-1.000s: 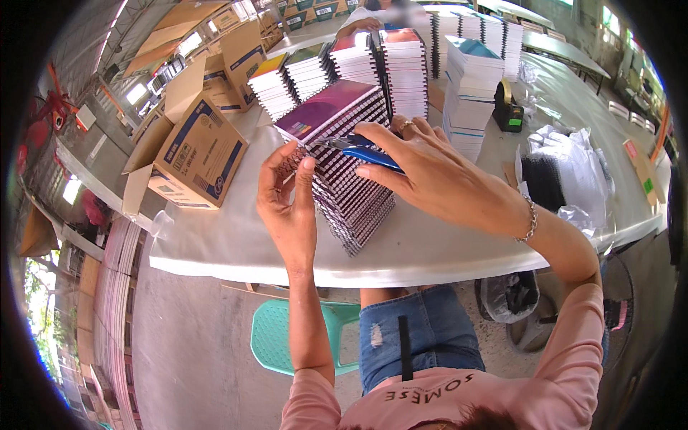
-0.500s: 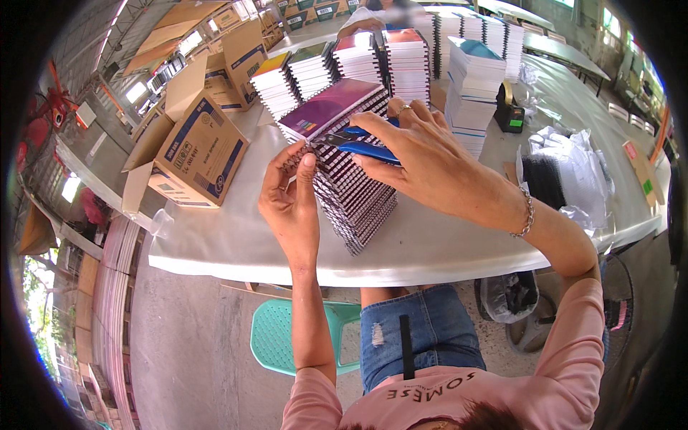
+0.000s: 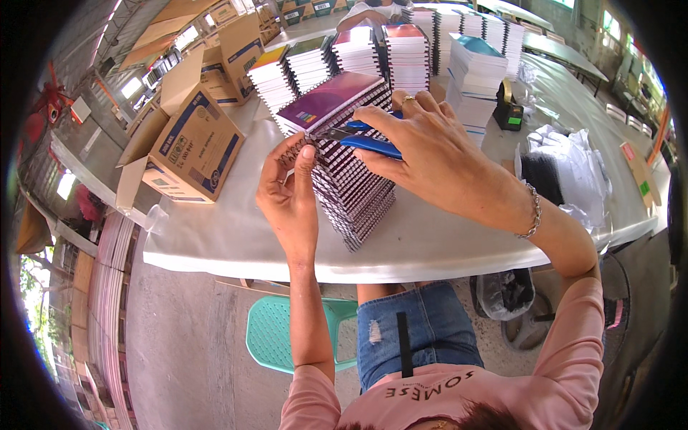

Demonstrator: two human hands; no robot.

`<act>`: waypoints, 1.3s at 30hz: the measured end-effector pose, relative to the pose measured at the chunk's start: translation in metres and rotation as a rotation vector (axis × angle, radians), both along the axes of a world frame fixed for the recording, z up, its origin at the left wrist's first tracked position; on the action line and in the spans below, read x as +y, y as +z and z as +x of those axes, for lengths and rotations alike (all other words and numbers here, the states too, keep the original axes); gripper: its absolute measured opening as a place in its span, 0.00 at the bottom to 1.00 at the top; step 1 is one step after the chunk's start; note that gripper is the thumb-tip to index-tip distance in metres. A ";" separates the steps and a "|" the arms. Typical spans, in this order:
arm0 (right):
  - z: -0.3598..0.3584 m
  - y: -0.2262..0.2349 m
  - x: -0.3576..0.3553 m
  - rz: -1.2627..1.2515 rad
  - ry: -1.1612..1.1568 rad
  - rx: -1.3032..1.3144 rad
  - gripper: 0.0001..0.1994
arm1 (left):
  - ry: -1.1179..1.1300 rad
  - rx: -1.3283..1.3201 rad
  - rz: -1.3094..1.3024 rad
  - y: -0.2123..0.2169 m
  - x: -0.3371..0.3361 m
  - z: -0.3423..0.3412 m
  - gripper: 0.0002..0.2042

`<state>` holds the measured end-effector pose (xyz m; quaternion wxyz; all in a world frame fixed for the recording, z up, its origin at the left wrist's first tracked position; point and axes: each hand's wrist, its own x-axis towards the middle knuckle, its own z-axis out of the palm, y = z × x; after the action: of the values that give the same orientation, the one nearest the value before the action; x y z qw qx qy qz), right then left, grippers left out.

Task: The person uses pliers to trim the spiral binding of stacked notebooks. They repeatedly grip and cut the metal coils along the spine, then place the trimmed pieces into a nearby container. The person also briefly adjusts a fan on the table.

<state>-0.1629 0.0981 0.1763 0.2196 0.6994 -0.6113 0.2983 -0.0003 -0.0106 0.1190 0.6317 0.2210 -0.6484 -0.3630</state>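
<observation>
A tall stack of spiral-bound notebooks (image 3: 358, 190) stands in front of me, its black coil bindings facing my side. The top notebook (image 3: 331, 100) has a purple cover. My right hand (image 3: 437, 154) is closed around blue-handled pliers (image 3: 373, 145), whose metal jaws reach the near left corner of the top notebook, at the end of its coil. At that same corner my left hand (image 3: 290, 190) pinches with thumb and fingers. A length of dark coil (image 3: 292, 152) shows between those fingers. Whether the jaws are closed on the wire is too small to tell.
More notebook stacks (image 3: 357, 54) line the back of the covered table (image 3: 236, 244). Cardboard boxes (image 3: 193, 147) stand at the left. A tape dispenser (image 3: 508, 111) and a heap of white paper and plastic (image 3: 566, 165) lie right. Across the table is another person (image 3: 376, 14).
Both hands stay at the notebook's corner with the pliers, shifting only slightly. The whole view has moved a little. The person across the table has changed posture.
</observation>
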 end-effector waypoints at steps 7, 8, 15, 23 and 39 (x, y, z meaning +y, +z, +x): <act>0.002 0.004 -0.002 0.040 -0.002 -0.014 0.23 | -0.025 0.045 -0.014 -0.001 0.001 -0.001 0.13; 0.003 0.005 -0.001 0.027 -0.005 -0.004 0.23 | -0.026 0.040 -0.012 -0.002 0.001 -0.001 0.13; -0.003 0.005 -0.010 0.010 0.054 -0.038 0.21 | -0.018 0.034 -0.022 -0.001 0.002 -0.002 0.12; 0.003 0.014 -0.007 0.153 -0.034 -0.015 0.24 | 0.004 0.012 -0.044 -0.003 0.002 -0.001 0.12; -0.010 0.001 -0.019 0.052 -0.015 0.109 0.22 | 0.000 0.048 -0.032 -0.003 0.005 -0.007 0.11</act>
<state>-0.1731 0.0796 0.1773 0.2367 0.7153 -0.6112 0.2422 -0.0071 -0.0060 0.1157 0.6505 0.2020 -0.6387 -0.3577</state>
